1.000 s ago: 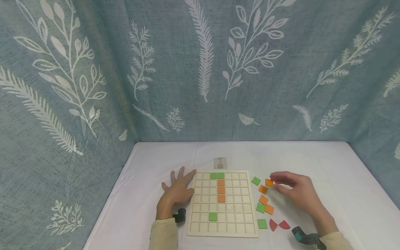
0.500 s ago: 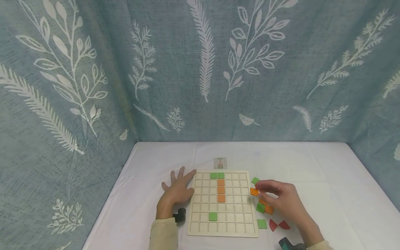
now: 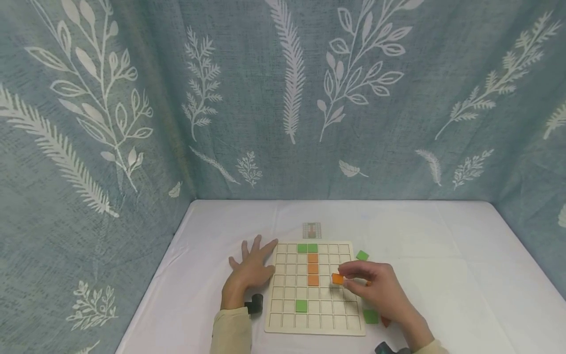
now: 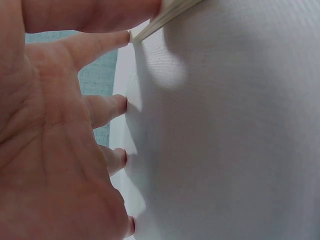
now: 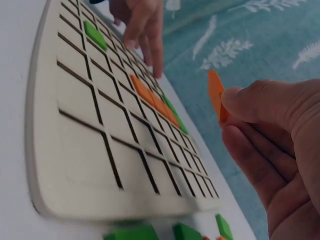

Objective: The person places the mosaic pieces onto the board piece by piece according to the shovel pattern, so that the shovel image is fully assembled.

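Note:
A pale gridded board (image 3: 287,322) lies on the white table. Two green square tiles (image 3: 307,248) sit side by side in its far row, with a column of orange tiles (image 3: 313,269) below them. A lone green tile (image 3: 301,306) fills a cell nearer the front. Over the board's right half, my right hand (image 3: 376,289) pinches an orange square tile (image 3: 337,279) between thumb and fingers; the right wrist view shows this tile (image 5: 215,95) raised off the board. My left hand (image 3: 249,274) has its fingers spread on the table, with index finger and thumb touching the board's left edge.
Behind the board lies a small printed card (image 3: 311,230). Right of the board are loose green tiles (image 3: 362,255) and a red piece (image 3: 385,321), with other pieces mostly hidden by the right hand. A blue-green leaf-patterned curtain (image 3: 247,98) surrounds the table.
My right hand took an orange tile from the loose pieces on the right and carried it left, over the board. The left hand has stayed in place.

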Demonstrator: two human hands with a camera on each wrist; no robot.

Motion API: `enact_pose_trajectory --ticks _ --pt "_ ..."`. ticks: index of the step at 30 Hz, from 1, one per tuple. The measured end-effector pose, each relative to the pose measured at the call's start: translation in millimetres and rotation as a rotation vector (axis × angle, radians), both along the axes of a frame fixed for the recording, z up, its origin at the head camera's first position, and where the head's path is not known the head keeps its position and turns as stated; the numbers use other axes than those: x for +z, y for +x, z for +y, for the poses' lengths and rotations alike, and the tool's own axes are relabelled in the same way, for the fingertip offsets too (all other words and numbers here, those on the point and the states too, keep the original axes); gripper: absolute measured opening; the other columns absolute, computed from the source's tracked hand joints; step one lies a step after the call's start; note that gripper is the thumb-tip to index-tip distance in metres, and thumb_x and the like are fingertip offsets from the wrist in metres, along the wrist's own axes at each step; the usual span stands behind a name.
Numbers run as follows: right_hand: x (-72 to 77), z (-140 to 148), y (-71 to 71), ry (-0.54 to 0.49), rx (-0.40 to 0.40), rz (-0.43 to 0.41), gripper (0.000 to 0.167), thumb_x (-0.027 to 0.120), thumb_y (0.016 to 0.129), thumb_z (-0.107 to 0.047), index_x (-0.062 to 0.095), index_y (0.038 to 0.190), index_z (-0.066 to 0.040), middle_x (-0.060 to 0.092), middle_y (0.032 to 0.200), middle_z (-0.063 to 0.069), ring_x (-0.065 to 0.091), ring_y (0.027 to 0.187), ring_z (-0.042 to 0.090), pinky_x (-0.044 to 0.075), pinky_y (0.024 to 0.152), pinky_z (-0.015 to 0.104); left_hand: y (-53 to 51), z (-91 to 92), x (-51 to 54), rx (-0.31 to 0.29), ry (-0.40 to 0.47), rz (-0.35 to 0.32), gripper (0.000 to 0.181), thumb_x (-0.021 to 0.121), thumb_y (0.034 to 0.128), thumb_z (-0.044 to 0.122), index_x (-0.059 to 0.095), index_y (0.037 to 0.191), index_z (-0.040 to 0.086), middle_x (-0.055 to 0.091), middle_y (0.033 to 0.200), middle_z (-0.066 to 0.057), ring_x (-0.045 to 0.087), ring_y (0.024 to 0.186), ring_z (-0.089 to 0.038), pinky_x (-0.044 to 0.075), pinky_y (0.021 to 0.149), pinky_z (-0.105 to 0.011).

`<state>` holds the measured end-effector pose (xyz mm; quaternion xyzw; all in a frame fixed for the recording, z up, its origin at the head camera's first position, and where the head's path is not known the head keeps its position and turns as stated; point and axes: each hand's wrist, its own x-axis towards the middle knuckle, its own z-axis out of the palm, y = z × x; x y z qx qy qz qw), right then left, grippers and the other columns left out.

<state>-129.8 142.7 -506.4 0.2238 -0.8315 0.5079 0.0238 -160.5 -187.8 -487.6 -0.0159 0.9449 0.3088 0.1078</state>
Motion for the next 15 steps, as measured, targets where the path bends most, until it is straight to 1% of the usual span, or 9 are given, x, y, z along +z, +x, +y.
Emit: enact_pose_trajectory --ticks 4,7,12,15 --pt "-6.4 -8.9 -0.7 -0.060 0.066 0.011 0.026 0.086 0.092 -0.005 0.082 0.117 -0.008 0.085 0.114 0.001 0.081 0.104 0.013 0.066 0.096 0.031 -1.2 -0.3 -0.3 -0.003 0.002 0.002 0.079 0.063 0.0873 0.009 0.052 0.164 0.020 0.018 0.181 -0.026 -0.003 0.166 -0.061 -0.010 0.119 -0.091" --pt "-8.6 -16.0 0.3 -0.068 0.092 0.005 0.025 0.085 0.093 -0.006 0.082 0.118 -0.007 0.084 0.116 0.005 0.081 0.104 0.012 0.066 0.095 0.031 -1.8 -0.6 -0.1 -0.004 0.002 0.001 0.079 0.062 0.0873 0.009 0.052 0.165 0.019 0.018 0.181 -0.026 -0.003 0.166 -0.062 -0.009 0.119 -0.091" --pt "-10.3 -27.1 1.9 -0.067 0.115 0.002 0.025 0.085 0.092 -0.003 0.083 0.117 -0.007 0.084 0.116 0.007 0.081 0.104 0.011 0.067 0.093 0.030 -0.5 0.0 0.8 -0.002 0.004 0.002 0.079 0.062 0.0869 0.008 0.052 0.165 0.019 0.018 0.181 -0.027 -0.003 0.166 -0.062 -0.009 0.119 -0.092" --pt "-13.1 -31.7 2.7 -0.071 0.121 -0.030 0.026 0.085 0.092 -0.003 0.083 0.117 -0.008 0.084 0.116 0.005 0.081 0.104 0.011 0.066 0.092 0.028 0.0 0.4 0.9 0.001 0.005 0.002 0.079 0.062 0.0867 0.008 0.052 0.164 0.019 0.018 0.181 -0.027 -0.003 0.166 -0.061 -0.010 0.119 -0.091"
